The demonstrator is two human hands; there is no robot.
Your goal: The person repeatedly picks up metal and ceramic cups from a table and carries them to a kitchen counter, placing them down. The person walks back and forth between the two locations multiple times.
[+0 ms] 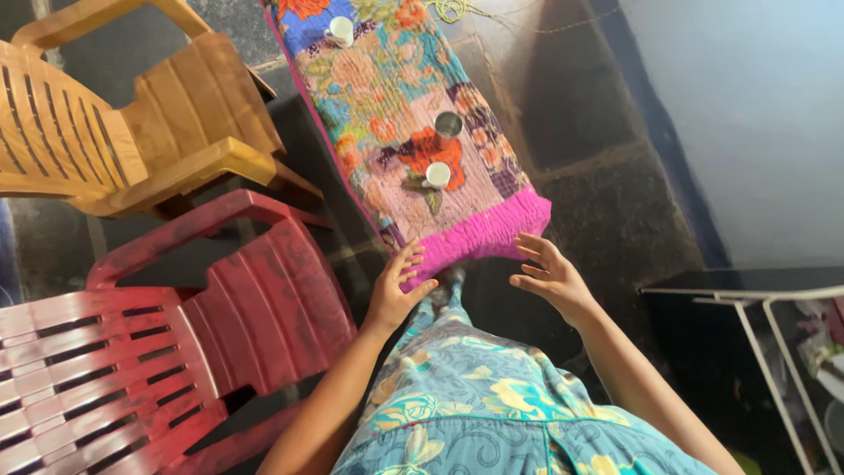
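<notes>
A long patchwork quilt (387,97) with a pink border lies on the dark stone floor ahead of me. On it stand a steel tumbler (447,126), a small white cup (437,175) close to me and another white cup (339,31) at the far end. My left hand (397,288) hovers with fingers spread at the quilt's near left corner, touching or almost touching the pink edge. My right hand (549,274) is open just past the near right corner, holding nothing. My teal flowered dress (492,405) fills the bottom.
A red plastic chair (167,343) stands at my left, a tan plastic chair (132,114) behind it. A white metal frame (765,334) is at the lower right, beside a pale blue wall (756,105). Yellow string (453,9) lies at the top.
</notes>
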